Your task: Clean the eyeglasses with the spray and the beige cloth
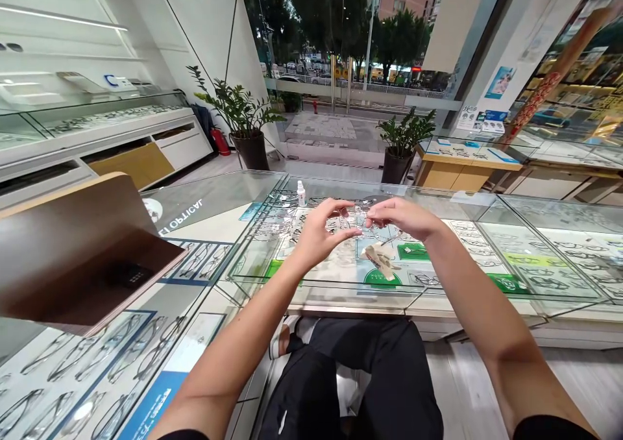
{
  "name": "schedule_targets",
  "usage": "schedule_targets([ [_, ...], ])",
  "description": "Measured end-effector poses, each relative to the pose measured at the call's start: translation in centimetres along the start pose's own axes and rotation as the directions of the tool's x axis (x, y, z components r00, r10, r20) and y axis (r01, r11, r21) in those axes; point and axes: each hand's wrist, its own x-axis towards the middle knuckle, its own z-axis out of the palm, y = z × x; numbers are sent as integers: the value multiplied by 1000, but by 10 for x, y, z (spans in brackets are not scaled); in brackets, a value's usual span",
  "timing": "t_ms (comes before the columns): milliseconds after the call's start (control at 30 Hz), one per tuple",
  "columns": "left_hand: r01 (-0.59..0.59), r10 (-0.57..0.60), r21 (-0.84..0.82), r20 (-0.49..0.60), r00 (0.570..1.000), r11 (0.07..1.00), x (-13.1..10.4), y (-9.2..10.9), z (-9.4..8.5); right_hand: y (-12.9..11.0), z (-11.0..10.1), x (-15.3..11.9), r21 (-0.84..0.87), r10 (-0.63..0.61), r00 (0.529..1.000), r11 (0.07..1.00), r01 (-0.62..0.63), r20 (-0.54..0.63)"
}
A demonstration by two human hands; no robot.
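Above the glass display counter [341, 285], my left hand [321, 231] is curved, with thumb and fingers bent toward each other around a gap. Facing it closely, my right hand [402, 216] has its fingertips pinched together. Something thin and clear seems to lie between the fingertips, too faint against the eyeglasses below to name. A crumpled beige cloth or paper [379, 259] rests on the glass beneath my right hand. Beyond my left hand stands a small white bottle [301, 194].
A brown panel with a glossy face [92, 252] rises at the left over more displayed eyeglasses [158, 346]. Past the counter stand two potted plants [249, 143] [399, 148] before a glass storefront. My legs [355, 368] are below the counter's near edge.
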Motion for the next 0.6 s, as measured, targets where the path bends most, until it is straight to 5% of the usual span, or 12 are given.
schedule_targets([
  [100, -24, 24, 0, 32, 999, 1000, 3, 0, 4, 4, 0, -1, 84, 33, 999, 996, -35, 24],
  [233, -63, 64, -27, 16, 998, 998, 7, -1, 16, 20, 1, -9, 411, 143, 990, 903, -128, -7],
  [367, 181, -181, -2, -59, 982, 983, -4, -11, 42, 40, -7, -30, 549, 163, 959, 836, -8, -234],
  [467, 422, -468, 258, 153, 870, 869, -20, -18, 72, 54, -14, -44, 555, 175, 918, 830, 56, -355],
  [533, 416, -569, 468, 252, 782, 780, -30, -19, 95, 61, -16, -51, 557, 194, 895, 828, 70, -401],
  [600, 324, -555, 582, 273, 786, 746, -36, -17, 120, 67, -15, -56, 549, 206, 874, 832, 81, -441],
])
